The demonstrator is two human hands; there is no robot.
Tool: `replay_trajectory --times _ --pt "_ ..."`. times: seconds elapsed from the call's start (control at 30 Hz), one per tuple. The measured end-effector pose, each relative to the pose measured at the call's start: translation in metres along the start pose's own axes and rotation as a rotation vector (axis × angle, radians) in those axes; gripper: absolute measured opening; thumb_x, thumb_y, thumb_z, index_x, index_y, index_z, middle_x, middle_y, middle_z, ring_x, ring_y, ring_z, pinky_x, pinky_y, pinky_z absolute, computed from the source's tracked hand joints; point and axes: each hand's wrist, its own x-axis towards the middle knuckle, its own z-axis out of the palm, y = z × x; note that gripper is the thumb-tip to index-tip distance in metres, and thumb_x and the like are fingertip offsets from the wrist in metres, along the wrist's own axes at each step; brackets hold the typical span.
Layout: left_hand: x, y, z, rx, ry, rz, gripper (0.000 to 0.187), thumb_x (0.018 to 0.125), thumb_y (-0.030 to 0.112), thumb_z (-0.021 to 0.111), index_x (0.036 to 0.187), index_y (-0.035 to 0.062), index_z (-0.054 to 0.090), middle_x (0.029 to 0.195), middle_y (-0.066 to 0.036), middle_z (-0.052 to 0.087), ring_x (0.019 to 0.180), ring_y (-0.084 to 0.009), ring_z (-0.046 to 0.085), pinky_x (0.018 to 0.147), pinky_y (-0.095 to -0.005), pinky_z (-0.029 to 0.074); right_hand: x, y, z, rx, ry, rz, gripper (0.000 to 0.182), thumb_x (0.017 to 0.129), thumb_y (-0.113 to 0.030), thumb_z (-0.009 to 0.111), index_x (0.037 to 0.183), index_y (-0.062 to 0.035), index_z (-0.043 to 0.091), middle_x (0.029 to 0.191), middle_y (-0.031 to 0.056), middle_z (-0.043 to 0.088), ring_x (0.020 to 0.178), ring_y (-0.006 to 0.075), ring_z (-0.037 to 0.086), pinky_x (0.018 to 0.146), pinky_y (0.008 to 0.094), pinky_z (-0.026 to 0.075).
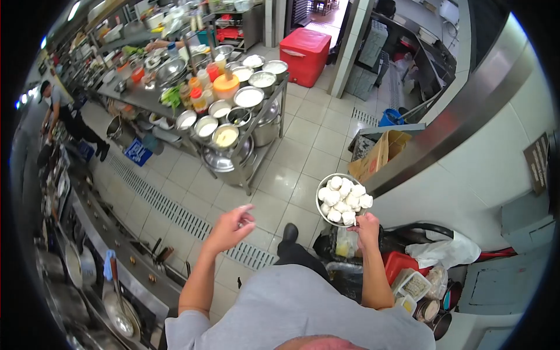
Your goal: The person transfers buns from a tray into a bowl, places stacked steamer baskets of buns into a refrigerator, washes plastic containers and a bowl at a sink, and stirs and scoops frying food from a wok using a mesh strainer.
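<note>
My right hand is closed on the near rim of a round metal bowl, carried above the tiled floor to my front right. White button mushrooms are heaped in the bowl, and they hide its bottom. My left hand is raised in front of me with nothing in it, its fingers apart and partly bent. It hovers over the floor near the drain grate, well to the left of the bowl.
A steel table with pots of white contents and sauce bottles stands ahead. A red cooler is beyond it. Woks and a ladle line the stove at left, where a person stands. Tubs and bags lie at right.
</note>
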Motion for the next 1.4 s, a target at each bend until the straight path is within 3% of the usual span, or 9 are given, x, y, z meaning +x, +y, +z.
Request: replay_trajectory --times 0.17,0.4,0.53,0.67,0.77,1.03,1.23,1.27,1.4 --pt "0.205 0.024 0.023 -0.004 -0.104 -0.036 0.035 0.09 0.014 0.071 0.119 -0.0038 0.065 0.092 -0.011 0.072 0.081 -0.0143 0.067 0.075 -0.0303 0.055 0.154 -0.06 0.024 0.066 0.059 -0.027 0.017 0.087 -0.003 0.055 0.099 0.005 0.063 0.085 0.0112 0.07 0.064 0.0174 0.066 0.054 0.0308 0.057" --pt "0.394 -0.001 0.002 -0.043 -0.209 -0.187 0.017 0.095 0.015 0.069 0.102 -0.0002 0.069 0.093 -0.003 0.072 0.08 -0.0064 0.061 0.071 -0.0244 0.051 0.371 -0.139 0.051 0.079 0.141 -0.091 0.006 0.088 -0.004 0.056 0.083 0.0 0.056 0.081 0.0123 0.068 0.063 0.0191 0.066 0.053 0.0331 0.057" --pt "0.507 -0.016 -0.018 -0.125 -0.119 -0.268 0.021 0.092 0.022 0.071 0.09 0.001 0.071 0.073 0.0 0.065 0.066 -0.0074 0.054 0.059 -0.0258 0.044 0.494 -0.173 0.072 0.122 0.197 -0.138 0.007 0.088 -0.005 0.057 0.084 -0.0001 0.057 0.081 0.0124 0.068 0.064 0.0189 0.066 0.053 0.0327 0.057" --pt "0.661 -0.033 -0.044 -0.086 -0.066 -0.085 0.027 0.094 0.016 0.069 0.117 0.0017 0.065 0.094 -0.003 0.071 0.075 -0.0044 0.058 0.065 -0.0232 0.049 0.606 -0.23 0.1 0.107 0.234 -0.187 0.007 0.088 -0.005 0.057 0.084 -0.0004 0.057 0.082 0.0112 0.067 0.064 0.0181 0.065 0.052 0.0331 0.058" --pt "0.792 -0.002 -0.064 -0.131 -0.114 -0.048 0.057 0.092 0.015 0.068 0.143 0.0025 0.046 0.1 -0.011 0.072 0.078 -0.0124 0.064 0.072 -0.0288 0.053 0.674 -0.284 0.121 0.037 0.262 -0.157 0.007 0.087 -0.006 0.059 0.081 -0.0024 0.056 0.076 0.0065 0.062 0.061 0.0169 0.063 0.052 0.0335 0.058" --pt "1.099 0.058 -0.084 0.093 -0.151 0.191 0.065 0.091 0.019 0.069 0.147 0.0041 0.041 0.099 -0.013 0.071 0.076 -0.0224 0.068 0.072 -0.0333 0.055 0.889 -0.403 0.154 -0.043 0.197 -0.119 0.009 0.09 -0.01 0.058 0.088 -0.0012 0.059 0.082 0.0075 0.065 0.062 0.0161 0.064 0.051 0.0286 0.057" --pt "1.218 0.033 -0.097 -0.062 0.032 -0.048 0.061 0.092 0.018 0.069 0.145 0.0038 0.044 0.102 -0.012 0.072 0.081 -0.0177 0.068 0.075 -0.0307 0.055 1.096 -0.484 0.197 -0.074 -0.025 -0.093 0.021 0.09 -0.007 0.055 0.105 0.003 0.064 0.097 0.0126 0.071 0.071 0.0154 0.068 0.053 0.0287 0.057" --pt "1.23 0.028 -0.099 -0.109 0.088 -0.104 0.06 0.092 0.018 0.069 0.145 0.0036 0.044 0.103 -0.011 0.072 0.081 -0.0167 0.067 0.075 -0.0301 0.054 1.122 -0.511 0.225 -0.097 -0.021 -0.113 0.016 0.088 -0.008 0.057 0.094 0.0055 0.063 0.085 0.0099 0.067 0.067 0.015 0.065 0.055 0.0316 0.057" --pt "1.259 0.029 -0.118 -0.212 0.301 -0.287 0.057 0.091 0.016 0.069 0.142 0.0012 0.047 0.103 -0.011 0.072 0.087 -0.0149 0.068 0.078 -0.0288 0.054 1.263 -0.558 0.279 -0.233 -0.218 -0.109 0.015 0.087 -0.006 0.059 0.096 0.0043 0.064 0.087 0.0092 0.069 0.065 0.0122 0.061 0.052 0.0271 0.05"
